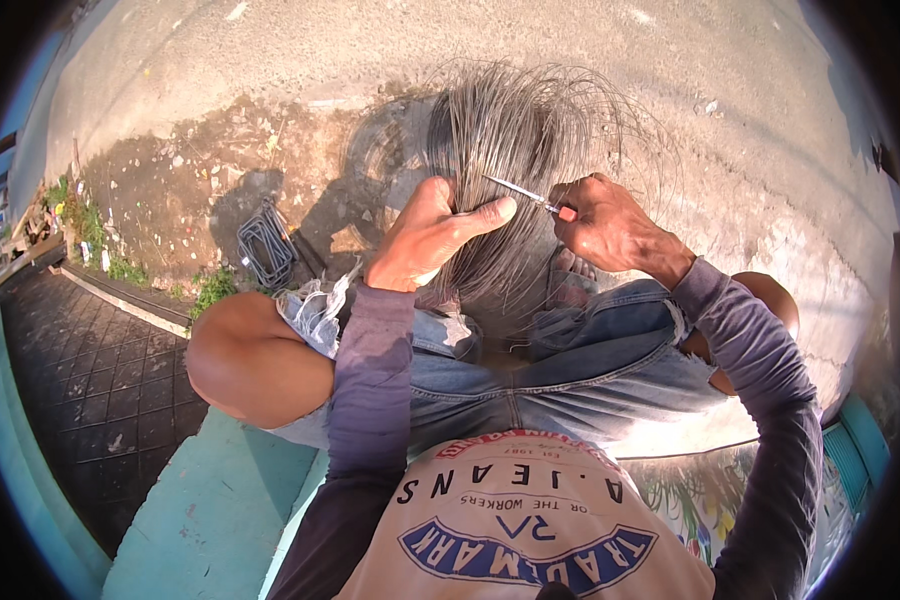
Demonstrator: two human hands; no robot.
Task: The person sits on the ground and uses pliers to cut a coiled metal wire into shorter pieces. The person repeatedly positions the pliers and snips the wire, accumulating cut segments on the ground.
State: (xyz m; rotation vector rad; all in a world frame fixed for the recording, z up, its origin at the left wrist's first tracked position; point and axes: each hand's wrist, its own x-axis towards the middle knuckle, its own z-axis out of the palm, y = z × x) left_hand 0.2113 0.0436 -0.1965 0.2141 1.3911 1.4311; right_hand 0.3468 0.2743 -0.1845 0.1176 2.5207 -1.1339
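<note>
Here the bundle of grey strands [495, 130] runs lengthwise away from the person, left hand [440, 232] nearer, clasping its left side, thumb across; at its right, the right hand [615, 228] is curled round a red-handled pointed tool [522, 192] slanting over it

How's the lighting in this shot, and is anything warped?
Head view: hard sunlight, with dark shadows on the ground left of the grey strand bundle; head view: pale pavement makes the outer strand tips faint; head view: fisheye bends the teal edge at left and blackens the corners; head view: the slim metal tool looks fairly clear.
</note>
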